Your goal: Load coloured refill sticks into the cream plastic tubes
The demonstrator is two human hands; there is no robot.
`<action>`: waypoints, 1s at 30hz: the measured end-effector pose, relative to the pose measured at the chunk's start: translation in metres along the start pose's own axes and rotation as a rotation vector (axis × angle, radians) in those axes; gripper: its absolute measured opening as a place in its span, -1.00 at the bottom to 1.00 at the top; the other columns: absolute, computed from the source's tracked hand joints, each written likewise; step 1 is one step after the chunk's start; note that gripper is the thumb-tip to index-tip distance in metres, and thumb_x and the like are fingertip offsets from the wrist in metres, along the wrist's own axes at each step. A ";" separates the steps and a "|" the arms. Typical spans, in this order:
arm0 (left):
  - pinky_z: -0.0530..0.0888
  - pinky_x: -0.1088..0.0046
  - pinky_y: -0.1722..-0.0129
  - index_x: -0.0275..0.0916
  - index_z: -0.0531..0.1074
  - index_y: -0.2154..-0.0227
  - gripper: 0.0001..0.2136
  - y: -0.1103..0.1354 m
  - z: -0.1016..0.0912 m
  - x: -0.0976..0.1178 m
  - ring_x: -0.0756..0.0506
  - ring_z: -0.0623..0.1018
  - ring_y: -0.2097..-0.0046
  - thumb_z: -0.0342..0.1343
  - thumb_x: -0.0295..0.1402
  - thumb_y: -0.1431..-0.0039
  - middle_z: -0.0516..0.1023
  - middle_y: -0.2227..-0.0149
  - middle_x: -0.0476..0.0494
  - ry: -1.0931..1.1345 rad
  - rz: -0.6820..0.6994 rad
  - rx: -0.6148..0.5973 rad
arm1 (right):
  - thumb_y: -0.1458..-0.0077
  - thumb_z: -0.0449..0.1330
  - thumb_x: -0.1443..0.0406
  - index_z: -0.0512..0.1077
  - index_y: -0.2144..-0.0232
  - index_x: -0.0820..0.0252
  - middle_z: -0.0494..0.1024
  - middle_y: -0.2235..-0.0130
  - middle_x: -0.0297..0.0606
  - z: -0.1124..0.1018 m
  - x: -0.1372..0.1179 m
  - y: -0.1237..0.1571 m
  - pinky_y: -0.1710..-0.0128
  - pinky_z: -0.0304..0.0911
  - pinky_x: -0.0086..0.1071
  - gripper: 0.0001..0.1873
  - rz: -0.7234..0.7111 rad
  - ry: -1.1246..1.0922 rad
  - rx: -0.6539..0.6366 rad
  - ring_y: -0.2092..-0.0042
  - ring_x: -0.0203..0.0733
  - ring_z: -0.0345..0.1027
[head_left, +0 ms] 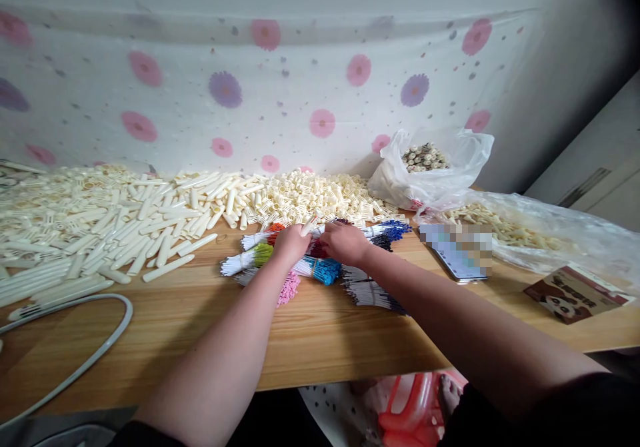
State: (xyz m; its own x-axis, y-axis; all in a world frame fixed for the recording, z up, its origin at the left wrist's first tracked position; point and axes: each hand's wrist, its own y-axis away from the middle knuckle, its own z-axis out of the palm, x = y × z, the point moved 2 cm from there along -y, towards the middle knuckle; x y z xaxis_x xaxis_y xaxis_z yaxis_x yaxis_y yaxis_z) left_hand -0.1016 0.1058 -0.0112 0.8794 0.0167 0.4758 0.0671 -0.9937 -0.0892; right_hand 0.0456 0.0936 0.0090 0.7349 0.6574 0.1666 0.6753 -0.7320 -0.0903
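Both my hands meet over a heap of bundled pen refills [320, 268] with coloured ends in the middle of the wooden table [310, 340]. My left hand [291, 242] rests on the bundles with its fingers curled, a white refill or barrel sticking out past its fingertips. My right hand [344, 241] lies knuckles-up beside it, fingers bent down into the pile; what they grip is hidden. Green [262, 254], blue [326, 271], pink [289, 288] and dark blue [395, 229] bundle ends show around the hands.
A wide heap of cream pen barrels [100, 224] covers the left, small cream spring-like parts [320, 197] lie behind the hands. A white bag [430, 167], a clear bag of parts [520, 230], a phone [457, 250], a small box [575, 294], a grey cable [85, 360].
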 end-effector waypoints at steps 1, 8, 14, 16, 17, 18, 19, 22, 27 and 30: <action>0.31 0.44 0.40 -0.29 0.51 0.37 -0.81 0.000 0.000 0.000 -0.15 0.53 0.35 0.01 -0.34 -0.09 0.56 0.47 -0.21 0.001 0.000 -0.001 | -0.19 0.03 0.26 0.48 0.25 0.21 0.46 0.15 -0.10 0.000 -0.001 -0.001 0.25 0.25 -0.36 -0.76 0.010 -0.004 0.002 0.10 -0.09 0.33; 0.32 0.42 0.37 -0.29 0.51 0.38 -0.84 0.001 -0.001 0.000 -0.16 0.53 0.33 0.04 -0.37 -0.07 0.57 0.44 -0.24 0.009 0.005 -0.005 | -0.21 -0.03 0.32 0.45 0.22 0.20 0.47 0.13 -0.12 -0.001 -0.005 -0.004 0.26 0.25 -0.38 -0.75 -0.026 0.003 0.010 0.09 -0.09 0.32; 0.32 0.45 0.37 -0.28 0.50 0.39 -0.85 0.002 -0.001 0.001 -0.13 0.53 0.35 0.05 -0.35 -0.07 0.56 0.47 -0.19 0.025 0.005 -0.016 | -0.19 -0.03 0.39 0.39 0.17 0.29 0.50 0.18 -0.07 -0.002 0.006 0.007 0.32 0.24 -0.35 -0.76 -0.042 0.041 -0.009 0.14 -0.06 0.37; 0.32 0.45 0.38 -0.28 0.50 0.40 -0.85 0.002 -0.004 0.002 -0.13 0.52 0.36 0.05 -0.37 -0.06 0.55 0.48 -0.19 0.037 0.008 -0.017 | -0.20 -0.06 0.41 0.38 0.17 0.31 0.51 0.22 -0.05 -0.007 0.010 0.013 0.34 0.22 -0.34 -0.75 -0.029 0.057 -0.004 0.18 -0.06 0.39; 0.31 0.45 0.38 -0.28 0.50 0.41 -0.86 0.004 -0.006 0.004 -0.12 0.51 0.36 0.06 -0.37 -0.06 0.55 0.48 -0.20 0.045 0.015 -0.018 | -0.20 -0.07 0.42 0.37 0.17 0.31 0.51 0.23 -0.06 -0.012 0.013 0.018 0.35 0.21 -0.34 -0.76 -0.023 0.066 0.002 0.20 -0.06 0.39; 0.31 0.45 0.39 -0.28 0.51 0.41 -0.85 0.006 -0.008 0.007 -0.12 0.50 0.36 0.07 -0.35 -0.06 0.55 0.47 -0.20 0.055 0.026 -0.019 | -0.21 -0.07 0.41 0.37 0.18 0.31 0.51 0.25 -0.06 -0.017 0.017 0.024 0.35 0.20 -0.34 -0.76 -0.017 0.074 0.009 0.21 -0.06 0.39; 0.31 0.45 0.39 -0.28 0.51 0.40 -0.84 0.010 -0.009 0.011 -0.12 0.50 0.36 0.08 -0.32 -0.06 0.56 0.45 -0.19 0.063 0.043 -0.023 | -0.21 -0.07 0.41 0.37 0.20 0.31 0.51 0.26 -0.07 -0.022 0.020 0.031 0.34 0.19 -0.33 -0.77 -0.012 0.082 0.015 0.22 -0.06 0.38; 0.30 0.49 0.43 -0.26 0.52 0.40 -0.78 0.029 -0.009 0.030 -0.08 0.47 0.39 0.13 -0.20 -0.03 0.54 0.45 -0.09 0.181 0.147 -0.119 | -0.23 -0.07 0.39 0.36 0.25 0.28 0.50 0.28 -0.11 -0.039 0.031 0.062 0.30 0.16 -0.34 -0.79 -0.029 0.082 0.057 0.26 -0.11 0.35; 0.31 0.51 0.45 -0.28 0.48 0.54 -0.82 0.073 0.008 0.068 -0.01 0.41 0.47 0.18 -0.25 0.03 0.45 0.56 0.00 0.635 0.298 -0.430 | -0.24 -0.04 0.35 0.37 0.38 0.26 0.46 0.37 -0.19 -0.051 0.037 0.121 0.33 0.15 -0.39 -0.77 -0.038 -0.270 0.212 0.36 -0.24 0.28; 0.31 0.52 0.51 -0.27 0.45 0.57 -0.82 0.090 0.015 0.080 0.02 0.38 0.53 0.17 -0.26 0.00 0.44 0.58 -0.02 0.758 0.338 -0.525 | -0.18 0.06 0.33 0.40 0.32 0.24 0.49 0.36 -0.24 -0.043 0.038 0.145 0.33 0.22 -0.43 -0.87 0.094 -0.740 0.310 0.34 -0.28 0.33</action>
State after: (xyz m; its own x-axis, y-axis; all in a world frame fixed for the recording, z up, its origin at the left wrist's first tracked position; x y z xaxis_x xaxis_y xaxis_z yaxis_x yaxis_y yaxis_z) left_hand -0.0179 0.0192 0.0059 0.2657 -0.1703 0.9489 -0.5118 -0.8590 -0.0108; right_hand 0.1685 0.0042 0.0447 0.5675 0.6229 -0.5385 0.5154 -0.7788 -0.3576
